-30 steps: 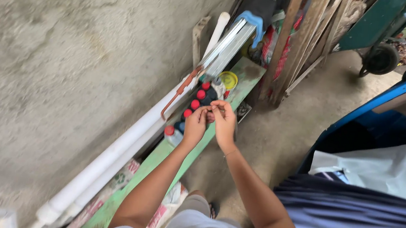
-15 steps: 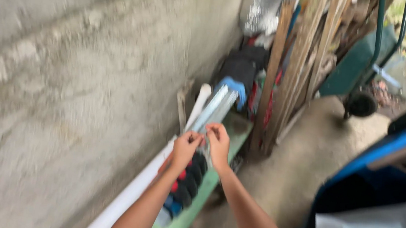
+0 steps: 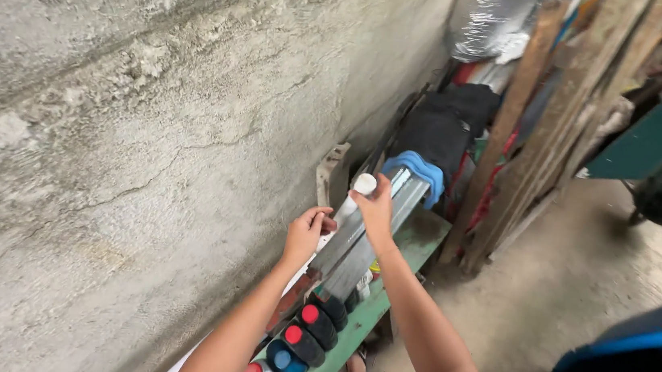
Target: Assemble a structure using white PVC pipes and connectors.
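A white tube (image 3: 356,195) is gripped by the right hand (image 3: 377,209) at twelve o'clock, steadied against the metal channels (image 3: 367,234); the left hand (image 3: 306,232) is curled narrow at nine o'clock, its contents unclear.

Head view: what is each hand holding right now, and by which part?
Right hand grips the white pipe just below its top end. Left hand touches lower down; whether it grips cannot be told.

rough grey concrete wall (image 3: 152,112); smooth white plastic tube (image 3: 352,198); shiny grey metal channels (image 3: 366,238); worn green-painted wooden desk (image 3: 415,239).
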